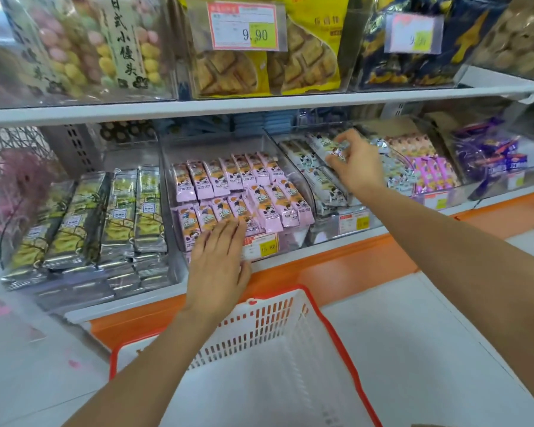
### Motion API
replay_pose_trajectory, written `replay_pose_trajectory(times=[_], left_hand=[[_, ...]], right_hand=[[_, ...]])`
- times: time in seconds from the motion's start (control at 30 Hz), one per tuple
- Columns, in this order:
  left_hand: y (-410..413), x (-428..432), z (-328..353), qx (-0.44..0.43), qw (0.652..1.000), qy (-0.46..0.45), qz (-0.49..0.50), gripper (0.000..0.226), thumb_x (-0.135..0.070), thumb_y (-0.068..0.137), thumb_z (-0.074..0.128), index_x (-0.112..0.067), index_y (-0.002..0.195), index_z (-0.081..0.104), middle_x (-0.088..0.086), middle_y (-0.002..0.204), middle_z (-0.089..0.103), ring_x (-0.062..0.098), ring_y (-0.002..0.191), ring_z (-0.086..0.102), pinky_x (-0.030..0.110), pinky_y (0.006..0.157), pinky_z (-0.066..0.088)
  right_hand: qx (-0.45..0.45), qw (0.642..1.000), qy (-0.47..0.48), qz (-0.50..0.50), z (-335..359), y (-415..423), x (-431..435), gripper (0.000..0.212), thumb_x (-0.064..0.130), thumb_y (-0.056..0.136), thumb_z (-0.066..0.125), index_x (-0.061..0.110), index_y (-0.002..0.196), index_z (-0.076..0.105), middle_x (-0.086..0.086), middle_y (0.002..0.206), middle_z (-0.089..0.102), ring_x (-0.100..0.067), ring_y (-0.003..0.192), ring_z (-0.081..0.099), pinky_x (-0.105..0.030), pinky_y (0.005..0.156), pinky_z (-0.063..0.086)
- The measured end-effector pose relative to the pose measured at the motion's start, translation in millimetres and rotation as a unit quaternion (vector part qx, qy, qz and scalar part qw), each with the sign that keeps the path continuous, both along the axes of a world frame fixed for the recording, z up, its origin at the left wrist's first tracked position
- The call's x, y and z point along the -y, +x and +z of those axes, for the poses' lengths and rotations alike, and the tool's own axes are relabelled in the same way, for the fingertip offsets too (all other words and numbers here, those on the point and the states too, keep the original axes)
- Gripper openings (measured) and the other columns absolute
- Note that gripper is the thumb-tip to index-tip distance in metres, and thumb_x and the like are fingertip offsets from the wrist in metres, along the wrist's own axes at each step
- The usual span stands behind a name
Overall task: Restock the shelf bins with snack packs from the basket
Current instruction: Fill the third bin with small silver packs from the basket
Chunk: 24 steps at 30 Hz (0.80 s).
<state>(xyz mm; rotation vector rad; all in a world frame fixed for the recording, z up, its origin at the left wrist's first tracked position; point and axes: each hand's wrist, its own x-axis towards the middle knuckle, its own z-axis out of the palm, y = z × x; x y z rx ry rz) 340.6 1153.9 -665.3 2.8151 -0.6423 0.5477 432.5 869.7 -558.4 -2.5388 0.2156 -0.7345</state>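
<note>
Legend: I see a price tag [244, 26] reading 9.90 above, an orange plinth [352, 266] below the shelves, and pink shreds [22, 180] at left.

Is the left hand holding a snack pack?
No, the left hand lies flat with straight fingers on the pink packs, while the right hand pinches a white pack.
</note>
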Motion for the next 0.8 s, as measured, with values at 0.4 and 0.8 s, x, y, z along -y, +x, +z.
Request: replay_pose_trajectory(times=[0.4,0.8], left_hand=[[-20.5,-9.4,-15.3,0.116,0.99,-0.034,-0.067,0.053,-0.021,0.089,0.04,-0.01,0.141,0.047,0.013,0.137,0.047,0.031,0.131,0.038,0.047,0.113,0.021],[-48.8,-58.9,-123.8,-0.117,0.987,0.113,-0.013,0.077,-0.023,0.069,0.085,-0.005,0.137,0.054,0.015,0.135,0.057,0.036,0.124,0.053,0.051,0.108,0.04]], right_hand=[[0.057,0.989,0.007,0.136,-18.7,-51.2,-18.4,0.021,0.021,0.091,0.065,0.016,0.112,0.064,-0.001,0.096,0.048,-0.017,0.079,0.052,-0.033,0.07,0.048],[-0.33,0.873,0.009,0.36,-217.2,-157.5,-84.2,0.023,0.029,0.089,0.069,0.018,0.109,0.065,0.004,0.096,0.062,-0.012,0.08,0.057,-0.023,0.073,0.045]])
